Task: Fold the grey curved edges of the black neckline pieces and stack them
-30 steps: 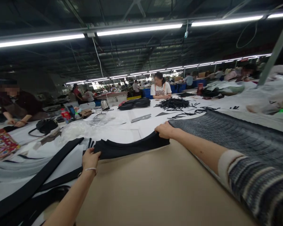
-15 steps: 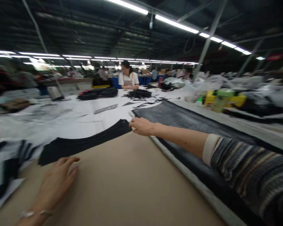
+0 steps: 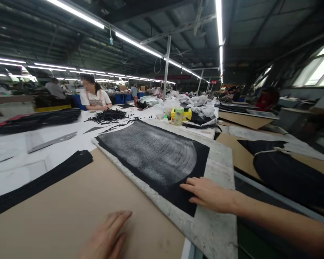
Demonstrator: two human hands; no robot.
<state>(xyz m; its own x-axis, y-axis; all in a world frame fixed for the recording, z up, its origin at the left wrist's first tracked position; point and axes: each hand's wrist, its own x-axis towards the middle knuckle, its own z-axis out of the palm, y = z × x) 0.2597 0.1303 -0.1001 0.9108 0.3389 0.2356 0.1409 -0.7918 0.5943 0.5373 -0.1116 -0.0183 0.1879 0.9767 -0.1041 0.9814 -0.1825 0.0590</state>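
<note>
Dark fabric panel (image 3: 151, 154), lying flat on a pale grey pad (image 3: 218, 162) on the worktop, its far edge curved and its near right corner under the right hand (image 3: 209, 194). Right hand open, palm down, fingers spread and pressing on that corner, holding nothing. Left hand (image 3: 108, 237) blurred, open and flat on the brown paper sheet (image 3: 70, 201) just left of the panel, also gripping nothing. Folded black strip (image 3: 43, 180) farther left of the panel, across the paper's far edge. Beyond the panel, a green bottle (image 3: 179, 116) and a heap of black offcuts (image 3: 108, 115), with a seated co-worker (image 3: 93, 99) behind the heap. Step in hand, judging by the flat palm: smoothing or steadying the panel on its pad. Next move likely calling for even, light pressure across the cloth, without dragging it off the pad.
</note>
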